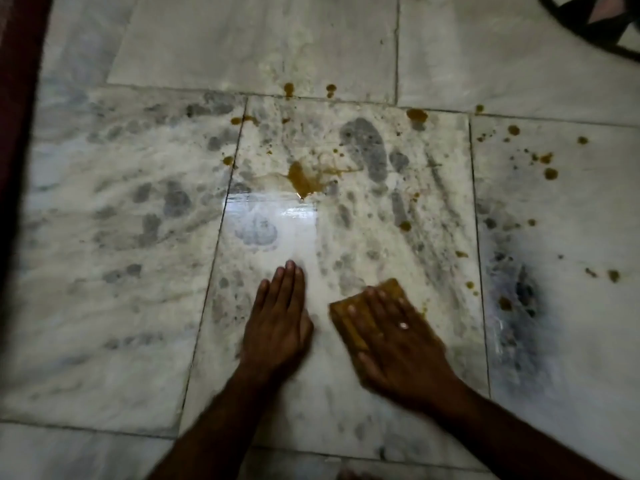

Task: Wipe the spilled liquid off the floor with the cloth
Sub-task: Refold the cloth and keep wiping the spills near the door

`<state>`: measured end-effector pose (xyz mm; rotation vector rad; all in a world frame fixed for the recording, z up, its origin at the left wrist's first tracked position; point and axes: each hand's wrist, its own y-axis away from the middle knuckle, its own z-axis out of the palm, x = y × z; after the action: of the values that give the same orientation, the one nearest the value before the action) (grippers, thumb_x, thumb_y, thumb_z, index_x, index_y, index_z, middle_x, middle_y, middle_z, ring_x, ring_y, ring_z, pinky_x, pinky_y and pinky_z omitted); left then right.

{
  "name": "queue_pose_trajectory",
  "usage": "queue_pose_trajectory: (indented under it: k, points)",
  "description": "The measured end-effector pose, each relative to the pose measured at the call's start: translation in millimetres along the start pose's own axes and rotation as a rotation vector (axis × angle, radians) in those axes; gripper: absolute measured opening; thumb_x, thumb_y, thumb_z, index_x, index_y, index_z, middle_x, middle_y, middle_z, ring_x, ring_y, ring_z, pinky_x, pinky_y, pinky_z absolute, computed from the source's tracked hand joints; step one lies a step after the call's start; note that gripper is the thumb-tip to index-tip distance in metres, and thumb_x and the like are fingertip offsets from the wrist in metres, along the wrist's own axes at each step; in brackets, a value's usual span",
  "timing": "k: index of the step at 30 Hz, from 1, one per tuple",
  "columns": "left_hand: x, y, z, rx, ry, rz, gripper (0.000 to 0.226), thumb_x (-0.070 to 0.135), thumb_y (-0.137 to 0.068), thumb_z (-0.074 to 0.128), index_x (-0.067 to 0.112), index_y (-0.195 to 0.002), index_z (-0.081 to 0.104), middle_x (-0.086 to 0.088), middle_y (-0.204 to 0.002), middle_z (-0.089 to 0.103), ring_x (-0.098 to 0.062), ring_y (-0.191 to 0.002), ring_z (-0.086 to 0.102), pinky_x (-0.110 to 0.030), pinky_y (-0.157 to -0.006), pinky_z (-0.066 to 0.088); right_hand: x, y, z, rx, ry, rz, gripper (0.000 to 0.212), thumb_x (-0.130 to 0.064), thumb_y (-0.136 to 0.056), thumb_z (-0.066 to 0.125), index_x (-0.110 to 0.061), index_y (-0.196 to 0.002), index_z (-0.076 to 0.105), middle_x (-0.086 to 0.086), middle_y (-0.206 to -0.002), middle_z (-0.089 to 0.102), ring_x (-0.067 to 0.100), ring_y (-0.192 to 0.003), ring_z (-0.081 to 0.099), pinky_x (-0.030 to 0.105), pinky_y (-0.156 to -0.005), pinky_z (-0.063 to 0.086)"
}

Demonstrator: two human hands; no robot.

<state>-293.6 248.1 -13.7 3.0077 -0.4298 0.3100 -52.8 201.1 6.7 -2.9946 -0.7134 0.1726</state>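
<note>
Marble floor (104,306) with brown spill (303,180), right hand (398,344) spread flat, pressing cloth (360,317) beneath its fingers, left hand (277,323) flat alongside

Hands: you have two, left hand (277,327) and right hand (398,344).
Cloth (360,313): one, under your right hand.
Puddle (303,180): one large, far centre.
Droplets (550,173): too many for you to count, mostly far right.

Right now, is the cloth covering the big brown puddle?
No, the cloth lies under the right hand, well short of the big brown puddle.
</note>
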Motion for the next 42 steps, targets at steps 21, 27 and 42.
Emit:
queue_pose_trajectory:
  k: [21,27,42]
  points:
    - [88.4,-32.1,18.5,-0.042,0.061,0.107,0.063,0.031,-0.097,0.034,0.001,-0.153,0.032,-0.018,-0.161,0.03,-0.031,-0.149,0.028,-0.046,-0.121,0.023,72.5,0.7,3.6,-0.069,0.074,0.378,0.066,-0.043,-0.104,0.033,-0.015,-0.163,0.023,0.022,-0.168,0.023,0.039,-0.157,0.021,0.056,-0.125,0.022]
    - [83.9,-58.7,17.8,-0.03,0.037,0.157,0.064,0.032,-0.098,0.029,0.001,-0.154,0.028,-0.017,-0.163,0.026,-0.029,-0.152,0.022,-0.045,-0.123,0.019,42.0,39.9,3.8,-0.026,0.091,0.204,0.064,-0.037,-0.102,0.043,-0.016,-0.161,0.031,0.017,-0.167,0.027,0.034,-0.156,0.024,0.055,-0.124,0.027]
    - [75.8,-145.4,20.9,0.106,0.089,0.278,0.06,0.027,-0.097,0.036,-0.004,-0.148,0.038,-0.022,-0.157,0.035,-0.034,-0.147,0.033,-0.051,-0.117,0.032,82.0,-28.8,2.9,0.022,0.138,0.321,0.066,-0.04,-0.099,0.048,-0.019,-0.16,0.033,0.016,-0.166,0.031,0.035,-0.155,0.029,0.055,-0.123,0.029]
